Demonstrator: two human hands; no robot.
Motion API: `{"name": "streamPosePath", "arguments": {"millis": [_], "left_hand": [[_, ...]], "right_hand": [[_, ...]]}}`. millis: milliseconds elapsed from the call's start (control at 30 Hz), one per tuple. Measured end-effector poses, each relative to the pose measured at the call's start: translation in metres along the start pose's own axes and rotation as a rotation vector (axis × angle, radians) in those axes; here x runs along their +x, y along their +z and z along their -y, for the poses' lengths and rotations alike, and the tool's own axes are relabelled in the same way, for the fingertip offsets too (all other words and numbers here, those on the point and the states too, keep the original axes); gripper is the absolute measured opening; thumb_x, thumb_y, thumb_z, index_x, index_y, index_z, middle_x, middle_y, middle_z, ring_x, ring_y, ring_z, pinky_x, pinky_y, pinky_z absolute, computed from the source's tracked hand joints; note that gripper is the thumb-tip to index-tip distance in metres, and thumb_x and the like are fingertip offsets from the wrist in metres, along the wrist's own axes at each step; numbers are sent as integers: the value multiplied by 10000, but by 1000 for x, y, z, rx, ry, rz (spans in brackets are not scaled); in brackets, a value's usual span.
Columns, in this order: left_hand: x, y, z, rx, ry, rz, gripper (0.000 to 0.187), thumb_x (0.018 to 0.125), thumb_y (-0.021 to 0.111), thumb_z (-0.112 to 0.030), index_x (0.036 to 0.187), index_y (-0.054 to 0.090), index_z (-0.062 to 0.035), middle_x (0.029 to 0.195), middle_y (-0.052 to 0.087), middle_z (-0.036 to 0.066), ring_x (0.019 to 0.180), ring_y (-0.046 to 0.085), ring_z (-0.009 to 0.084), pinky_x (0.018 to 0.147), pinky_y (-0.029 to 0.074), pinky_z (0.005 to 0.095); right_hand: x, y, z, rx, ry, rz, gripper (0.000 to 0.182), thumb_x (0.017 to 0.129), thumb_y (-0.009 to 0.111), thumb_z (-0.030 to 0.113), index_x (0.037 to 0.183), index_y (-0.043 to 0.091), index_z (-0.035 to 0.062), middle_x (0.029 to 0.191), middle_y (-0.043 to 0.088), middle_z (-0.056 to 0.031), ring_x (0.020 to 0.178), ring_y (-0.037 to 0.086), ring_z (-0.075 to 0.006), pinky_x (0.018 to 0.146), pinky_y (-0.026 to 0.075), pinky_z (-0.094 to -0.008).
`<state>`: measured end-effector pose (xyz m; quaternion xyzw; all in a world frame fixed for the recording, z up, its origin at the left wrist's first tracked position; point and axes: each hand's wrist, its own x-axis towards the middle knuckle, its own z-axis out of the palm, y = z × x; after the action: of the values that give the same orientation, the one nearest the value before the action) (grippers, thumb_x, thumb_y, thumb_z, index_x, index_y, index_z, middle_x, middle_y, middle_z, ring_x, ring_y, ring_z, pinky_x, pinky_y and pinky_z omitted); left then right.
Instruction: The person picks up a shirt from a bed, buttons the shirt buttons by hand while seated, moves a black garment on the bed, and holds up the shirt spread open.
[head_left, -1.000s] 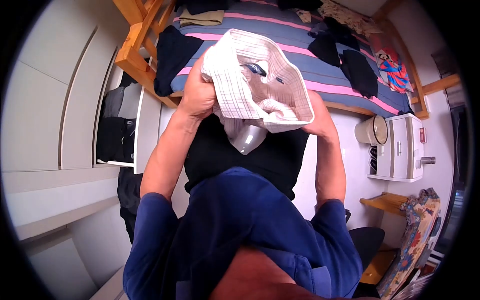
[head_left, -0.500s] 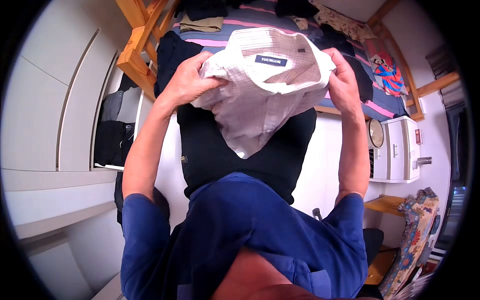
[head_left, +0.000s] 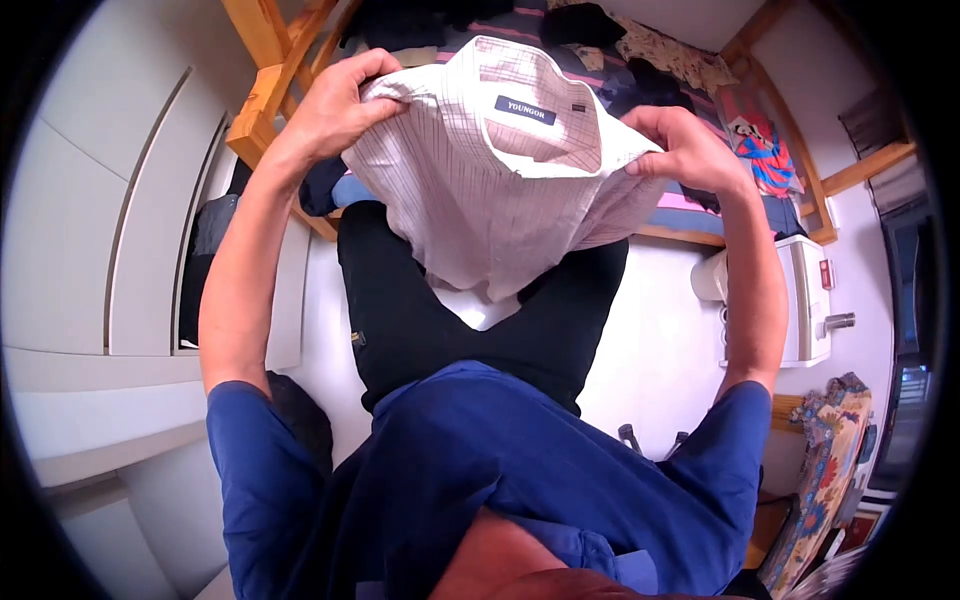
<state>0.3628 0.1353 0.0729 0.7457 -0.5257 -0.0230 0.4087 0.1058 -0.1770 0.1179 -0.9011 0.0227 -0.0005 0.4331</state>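
A pale checked collared shirt [head_left: 470, 210] hangs stretched between my hands, above my lap and in front of the bed. Its collar faces up, with a dark label reading YOUNGOR inside the neck. My left hand [head_left: 345, 105] pinches one shoulder of the shirt, thumb on top. The other shoulder is gripped by my right hand [head_left: 685, 150], its thumb pressing on the cloth near the collar. The lower part of the shirt drapes down between my knees, over my black trousers [head_left: 410, 310].
Behind the shirt is a bed with a striped sheet [head_left: 690, 220], a wooden frame [head_left: 262, 125] and several dark garments. A white cabinet [head_left: 805, 300] stands on the right. At left, an open drawer [head_left: 285, 300] sits by the wardrobe [head_left: 70, 220]. Patterned cloth [head_left: 825, 460] hangs lower right.
My hands have moved farther apart, the left one up and outward, the right one outward. The shirt is now spread wider, with its shoulders drawn out on both sides.
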Motion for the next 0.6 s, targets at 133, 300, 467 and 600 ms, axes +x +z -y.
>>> {"name": "streamPosePath", "arguments": {"millis": [133,300,467,600], "left_hand": [[11,2,3,43,61,36,239,814,738,-132,1006,634,-35,830,647,64,787,611,169,742,486,308],[37,-14,34,299,31,-52,351,921,656,-416,946,659,-66,775,622,42,723,578,165,673,462,325],[55,-31,65,232,-60,-17,448,979,590,-479,825,598,-58,702,466,-47,660,427,70,593,370,268],[62,-48,13,334,-21,-87,370,779,779,-353,800,609,-25,735,613,113,701,567,166,637,473,357]], "right_hand": [[2,-1,-8,-476,147,32,260,737,740,60,956,654,-53,930,658,-118,869,607,-205,833,482,-330],[19,-30,-54,-67,-109,-321,196,946,593,196,1021,603,15,909,607,-22,886,561,-134,813,463,-303],[44,-49,-28,-131,-241,-625,68,887,641,63,930,601,28,822,564,-4,723,507,-80,603,440,-251],[50,-84,-23,-211,-233,-517,192,892,651,83,794,494,34,729,472,63,707,446,-63,593,405,-248]]}}
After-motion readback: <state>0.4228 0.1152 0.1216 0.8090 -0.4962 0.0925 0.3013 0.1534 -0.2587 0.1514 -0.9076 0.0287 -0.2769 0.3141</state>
